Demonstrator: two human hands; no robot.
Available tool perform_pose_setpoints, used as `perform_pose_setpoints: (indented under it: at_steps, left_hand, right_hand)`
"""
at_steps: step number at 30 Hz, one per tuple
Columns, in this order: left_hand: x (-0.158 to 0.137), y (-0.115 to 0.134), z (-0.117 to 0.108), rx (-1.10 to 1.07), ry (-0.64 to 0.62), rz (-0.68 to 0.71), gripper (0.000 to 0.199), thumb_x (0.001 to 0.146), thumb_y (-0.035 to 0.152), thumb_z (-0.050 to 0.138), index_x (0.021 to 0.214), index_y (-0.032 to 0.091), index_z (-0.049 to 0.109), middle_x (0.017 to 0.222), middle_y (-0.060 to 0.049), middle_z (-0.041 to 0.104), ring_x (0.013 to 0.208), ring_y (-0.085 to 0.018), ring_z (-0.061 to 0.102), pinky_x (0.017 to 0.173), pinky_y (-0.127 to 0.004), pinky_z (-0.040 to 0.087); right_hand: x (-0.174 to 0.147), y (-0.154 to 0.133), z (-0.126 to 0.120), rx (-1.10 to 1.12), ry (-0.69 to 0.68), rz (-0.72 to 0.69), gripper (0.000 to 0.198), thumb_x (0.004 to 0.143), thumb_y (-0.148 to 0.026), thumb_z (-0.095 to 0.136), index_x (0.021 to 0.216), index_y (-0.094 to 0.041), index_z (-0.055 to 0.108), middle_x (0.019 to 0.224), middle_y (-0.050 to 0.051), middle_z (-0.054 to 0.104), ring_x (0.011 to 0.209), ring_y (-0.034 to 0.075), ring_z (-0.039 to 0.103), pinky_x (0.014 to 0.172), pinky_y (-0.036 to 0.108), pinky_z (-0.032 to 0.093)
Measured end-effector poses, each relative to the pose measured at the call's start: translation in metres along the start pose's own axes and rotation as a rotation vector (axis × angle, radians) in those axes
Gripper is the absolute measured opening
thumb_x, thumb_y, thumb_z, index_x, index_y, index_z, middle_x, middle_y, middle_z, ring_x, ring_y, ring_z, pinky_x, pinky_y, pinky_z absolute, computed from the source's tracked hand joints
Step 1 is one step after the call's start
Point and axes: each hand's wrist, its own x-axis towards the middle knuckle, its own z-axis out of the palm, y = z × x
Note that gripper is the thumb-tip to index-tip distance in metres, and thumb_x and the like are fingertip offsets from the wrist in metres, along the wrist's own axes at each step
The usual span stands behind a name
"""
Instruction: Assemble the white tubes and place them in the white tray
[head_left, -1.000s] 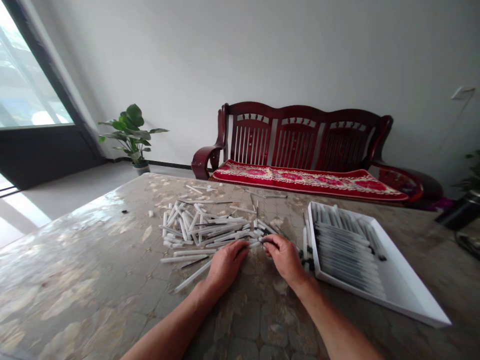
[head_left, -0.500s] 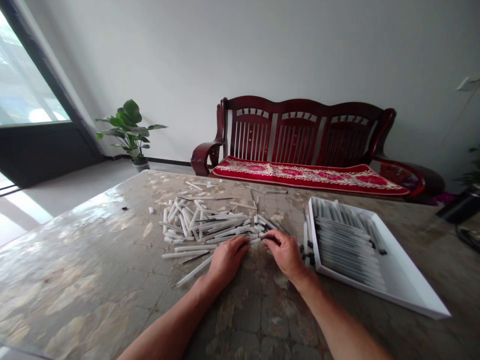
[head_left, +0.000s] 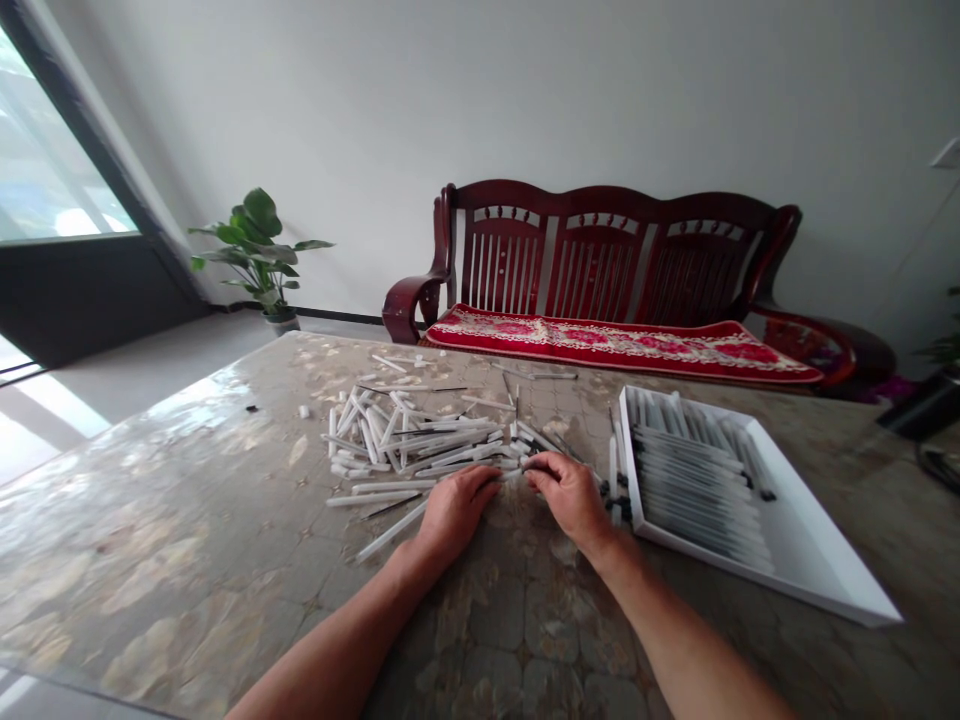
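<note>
My left hand (head_left: 454,510) is closed in a pinch around a whitish pen barrel (head_left: 511,474), whose end points toward my other hand. Just right of it, the fingers of my right hand (head_left: 566,495) pinch a small dark pen part, mostly hidden by the fingertips. The two hands almost meet, low over the table. Behind and left of them lies a loose pile of white pen barrels (head_left: 375,435) mixed with thin dark refills (head_left: 394,505). Small black pen parts (head_left: 619,508) lie between my right hand and a white box lid (head_left: 810,545).
Rows of pens (head_left: 694,490) with translucent barrels fill the left part of the white lid. The table (head_left: 187,560) has a patterned cover. A wooden bench (head_left: 592,260) with a red cushion stands beyond it, and a potted plant (head_left: 259,250) at the far left.
The camera view has shifted slightly, so the scene sits a little higher. Both hands keep their pinch near each other, with hardly any movement.
</note>
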Motion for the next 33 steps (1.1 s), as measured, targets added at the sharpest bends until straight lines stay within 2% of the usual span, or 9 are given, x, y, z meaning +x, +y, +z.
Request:
perform_pose_setpoints:
  at_steps: [6, 13, 19, 25, 31, 33]
  left_hand:
    - [-0.003, 0.000, 0.000, 0.003, 0.043, 0.052, 0.025, 0.090, 0.024, 0.055, 0.104, 0.026, 0.075, 0.100, -0.003, 0.078, 0.093, -0.022, 0.072, 0.083, -0.029, 0.053]
    - [-0.005, 0.002, 0.000, 0.056, 0.063, 0.068, 0.026, 0.093, 0.024, 0.053, 0.105, 0.025, 0.075, 0.100, -0.004, 0.078, 0.092, -0.021, 0.073, 0.081, -0.028, 0.054]
    - [-0.008, 0.003, -0.001, 0.170, 0.064, 0.121, 0.026, 0.094, 0.025, 0.051, 0.107, 0.024, 0.074, 0.094, -0.006, 0.077, 0.086, -0.021, 0.073, 0.075, -0.027, 0.053]
    - [-0.009, 0.005, -0.001, 0.245, 0.066, 0.195, 0.026, 0.094, 0.027, 0.051, 0.105, 0.024, 0.074, 0.088, -0.007, 0.076, 0.081, -0.020, 0.072, 0.073, -0.025, 0.052]
    - [-0.007, 0.002, -0.001, 0.140, 0.030, 0.144, 0.027, 0.094, 0.026, 0.050, 0.107, 0.026, 0.074, 0.096, -0.004, 0.078, 0.084, -0.020, 0.072, 0.074, -0.025, 0.053]
    - [-0.007, 0.001, -0.001, 0.148, 0.036, 0.168, 0.027, 0.094, 0.026, 0.050, 0.106, 0.026, 0.074, 0.095, -0.005, 0.077, 0.083, -0.019, 0.072, 0.073, -0.025, 0.053]
  right_hand:
    - [0.001, -0.010, -0.007, -0.117, -0.089, 0.010, 0.009, 0.088, -0.025, 0.058, 0.086, -0.024, 0.067, 0.070, -0.001, 0.069, 0.061, 0.016, 0.065, 0.061, 0.026, 0.049]
    - [-0.002, -0.014, -0.005, -0.435, -0.079, -0.098, 0.008, 0.092, -0.022, 0.053, 0.094, -0.023, 0.061, 0.089, 0.005, 0.072, 0.083, 0.021, 0.068, 0.068, 0.028, 0.045]
    - [-0.005, -0.016, 0.001, -0.616, -0.074, -0.113, 0.021, 0.099, -0.029, 0.044, 0.088, -0.022, 0.061, 0.082, 0.007, 0.072, 0.073, 0.021, 0.067, 0.059, 0.028, 0.038]
    - [-0.003, -0.020, -0.006, -0.539, -0.108, -0.025, 0.040, 0.101, -0.040, 0.038, 0.073, -0.024, 0.061, 0.061, 0.003, 0.067, 0.057, 0.018, 0.062, 0.055, 0.028, 0.033]
    - [-0.003, -0.024, -0.018, -0.437, -0.183, -0.184, 0.031, 0.100, -0.038, 0.039, 0.081, -0.025, 0.061, 0.078, 0.003, 0.071, 0.071, 0.018, 0.064, 0.064, 0.026, 0.039]
    - [-0.003, -0.026, -0.016, -0.450, -0.179, -0.162, 0.033, 0.098, -0.036, 0.040, 0.077, -0.024, 0.061, 0.073, 0.003, 0.070, 0.068, 0.018, 0.063, 0.062, 0.026, 0.038]
